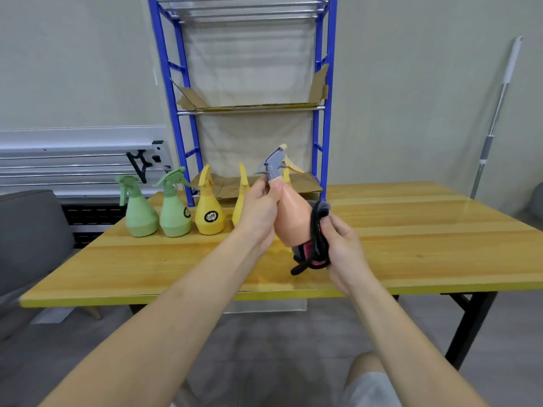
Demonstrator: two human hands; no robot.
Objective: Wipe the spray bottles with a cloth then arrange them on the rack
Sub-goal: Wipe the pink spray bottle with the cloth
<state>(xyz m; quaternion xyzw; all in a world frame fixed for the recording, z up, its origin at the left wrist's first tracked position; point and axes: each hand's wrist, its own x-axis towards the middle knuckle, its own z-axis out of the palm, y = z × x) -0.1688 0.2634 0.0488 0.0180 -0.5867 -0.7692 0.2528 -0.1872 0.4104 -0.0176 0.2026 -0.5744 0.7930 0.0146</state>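
Wiping is under way at frame centre: the left hand (258,210) grips the peach bottle (291,215) by its neck above the table (411,230), while the right hand (343,245) presses a bunched cloth (316,239) to its base. Next, I'd guess, it goes onto the rack (320,113) behind.

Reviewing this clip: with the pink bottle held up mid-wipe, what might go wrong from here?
The left hand grips only the neck of the pink bottle while the right hand presses the dark cloth against its side, so it could twist or slip. A loose cloth end hangs below and might drag on the table. The yellow bottle stands near the left hand and could get knocked.
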